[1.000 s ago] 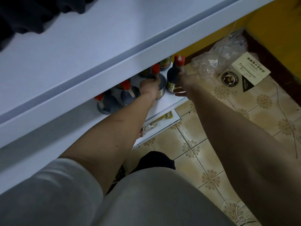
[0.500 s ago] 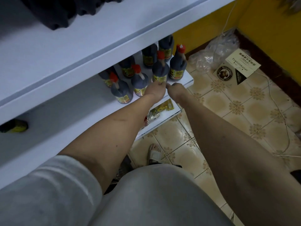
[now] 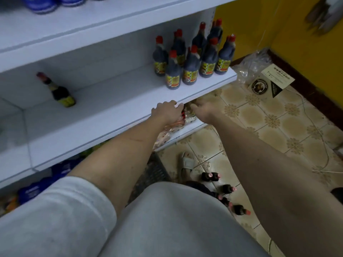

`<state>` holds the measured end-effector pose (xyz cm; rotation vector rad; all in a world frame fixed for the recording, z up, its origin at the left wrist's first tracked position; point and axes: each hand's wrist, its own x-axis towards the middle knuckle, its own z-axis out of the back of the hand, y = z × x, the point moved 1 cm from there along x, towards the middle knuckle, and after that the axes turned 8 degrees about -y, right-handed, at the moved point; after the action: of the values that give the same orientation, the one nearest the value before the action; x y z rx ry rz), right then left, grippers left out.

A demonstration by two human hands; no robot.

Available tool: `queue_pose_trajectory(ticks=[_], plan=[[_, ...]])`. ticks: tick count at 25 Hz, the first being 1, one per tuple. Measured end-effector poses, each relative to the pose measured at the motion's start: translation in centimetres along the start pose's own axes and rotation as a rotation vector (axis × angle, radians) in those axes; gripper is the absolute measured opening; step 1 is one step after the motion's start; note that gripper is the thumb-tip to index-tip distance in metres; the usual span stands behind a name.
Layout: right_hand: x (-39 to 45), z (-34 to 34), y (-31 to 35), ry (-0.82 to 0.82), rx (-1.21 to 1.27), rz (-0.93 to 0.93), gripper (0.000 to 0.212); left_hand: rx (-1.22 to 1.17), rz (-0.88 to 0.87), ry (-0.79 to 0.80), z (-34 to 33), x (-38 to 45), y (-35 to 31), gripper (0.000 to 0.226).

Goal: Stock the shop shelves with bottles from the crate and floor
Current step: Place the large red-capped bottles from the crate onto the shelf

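I see both bare arms stretched forward, left hand (image 3: pixel 165 112) curled palm-down, right hand (image 3: pixel 205 112) loosely open, both empty.

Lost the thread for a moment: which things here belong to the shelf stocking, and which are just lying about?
Job: red-capped bottles on the shelf; bottles on the floor; lone bottle; left hand; right hand.
Lying about: plastic bag; printed card; white cord.

Shop shelf, far right: cluster of about eleven dark red-capped bottles (image 3: pixel 193 58); rear rows overlap, count uncertain. Same shelf, left: one small yellow-labelled bottle (image 3: pixel 59 91). Near floor: five or six pink-capped bottles (image 3: pixel 225 193); partly hidden. Two hands: left hand (image 3: pixel 166 113), right hand (image 3: pixel 204 112). One sandal (image 3: pixel 186 164).
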<state>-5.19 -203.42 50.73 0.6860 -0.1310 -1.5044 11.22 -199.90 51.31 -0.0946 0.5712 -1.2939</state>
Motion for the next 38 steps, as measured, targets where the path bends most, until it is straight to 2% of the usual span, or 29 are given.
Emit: queue_pose_trajectory(ticks=[3, 5, 11, 18, 29, 34, 38], plan=[[-5.4, -2.6, 2.1, 0.046, -0.092, 0.022, 0.066, 0.134, 0.037, -0.024, 0.7, -6.5, 4.6, 0.064], [-8.3, -3.6, 3.6, 0.057, -0.127, 0.041, 0.067, 0.164, 0.058, -0.042, 1.6, -9.8, 6.9, 0.065], [-14.2, -6.1, 7.3, 0.092, -0.241, 0.162, 0.062, 0.118, 0.15, -0.106, 2.2, -17.1, 11.2, 0.067], [-19.9, -10.4, 11.4, 0.197, -0.294, 0.373, 0.064, 0.052, 0.342, -0.206, 2.1, -25.7, 16.6, 0.068], [-34.4, -19.3, 15.6, 0.465, -0.399, 0.673, 0.066, 0.019, 0.707, -0.297, -1.7, -44.2, 25.3, 0.065], [-39.5, -23.1, 19.4, 0.512, -0.386, 0.762, 0.059, -0.062, 0.813, -0.374, -2.0, -50.0, 30.8, 0.072], [-43.2, -28.5, 23.5, 0.535, -0.451, 0.816, 0.065, -0.131, 0.882, -0.408, -2.1, -54.0, 36.0, 0.069]])
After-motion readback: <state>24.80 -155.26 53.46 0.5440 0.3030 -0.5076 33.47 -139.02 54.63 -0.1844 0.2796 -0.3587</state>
